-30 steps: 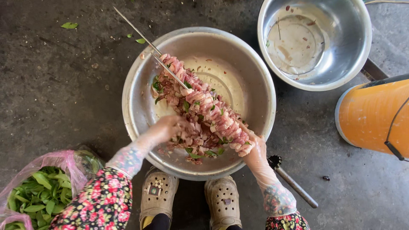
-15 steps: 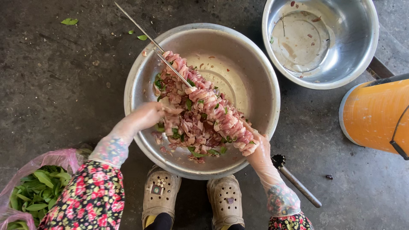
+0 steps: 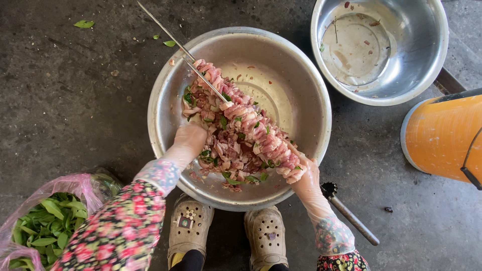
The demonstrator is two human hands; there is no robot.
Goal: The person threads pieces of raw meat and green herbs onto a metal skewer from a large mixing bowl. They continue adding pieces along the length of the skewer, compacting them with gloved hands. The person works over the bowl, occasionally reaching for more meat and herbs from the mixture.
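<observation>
A large steel basin (image 3: 306, 95) on the floor holds chopped raw meat mixed with green leaves (image 3: 226, 150). A long metal skewer (image 3: 170, 37) lies slanted across it, packed with meat slices (image 3: 256, 128) along its lower half. My right hand (image 3: 306, 180), in a clear glove, grips the skewer's near end at the basin's front right rim. My left hand (image 3: 190, 138), also gloved, is closed on the loose meat at the left of the basin, beside the skewer.
A second steel basin (image 3: 427, 60) with a little residue stands at the top right. An orange bucket (image 3: 442, 138) is at the right. A pink bag of green leaves (image 3: 45, 221) lies bottom left. A dark metal rod (image 3: 349, 213) rests beside my beige clogs (image 3: 191, 231).
My left hand has moved up and left from the lower part of the skewered meat into the loose meat pile. The right hand keeps holding the skewer's end.
</observation>
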